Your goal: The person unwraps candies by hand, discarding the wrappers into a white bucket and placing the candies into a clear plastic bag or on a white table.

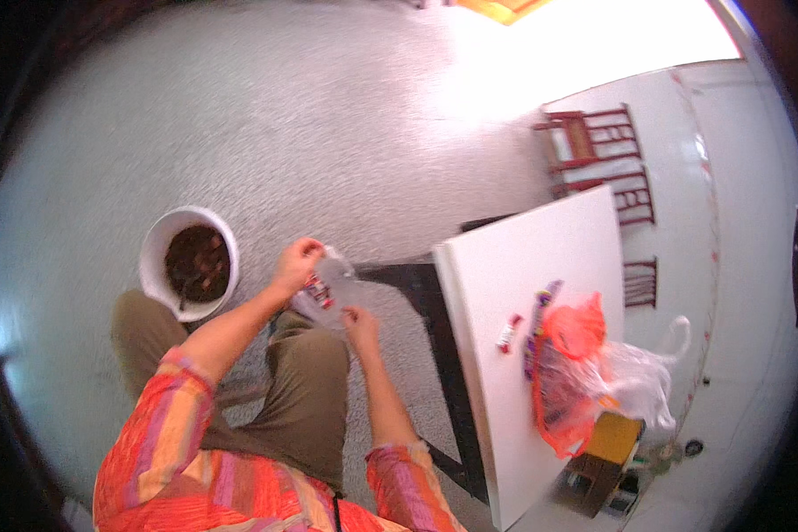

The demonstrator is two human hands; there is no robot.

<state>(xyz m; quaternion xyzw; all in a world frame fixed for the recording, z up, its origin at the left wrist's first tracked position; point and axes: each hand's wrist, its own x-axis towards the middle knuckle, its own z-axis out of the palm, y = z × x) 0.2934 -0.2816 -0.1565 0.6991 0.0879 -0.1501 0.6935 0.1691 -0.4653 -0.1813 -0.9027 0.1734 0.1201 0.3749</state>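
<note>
A clear plastic bag (338, 279) with small red-and-white printed items or print in it hangs between my two hands, over my lap. My left hand (299, 263) is closed on the bag's upper left edge. My right hand (361, 327) pinches its lower right side with the fingertips. To the left of my left hand, a white bucket (151, 256) on the floor holds a dark brown, loose material; what it is cannot be told. On the white table at the right lies a small red-and-white packet (508, 334).
The white table (538, 246) stands on a black frame to my right. On it lie a purple wrapper (537, 326), red and clear plastic bags (575, 329) and a brown-and-yellow box (613, 439). Dark red wooden chairs (592, 139) stand by the wall beyond.
</note>
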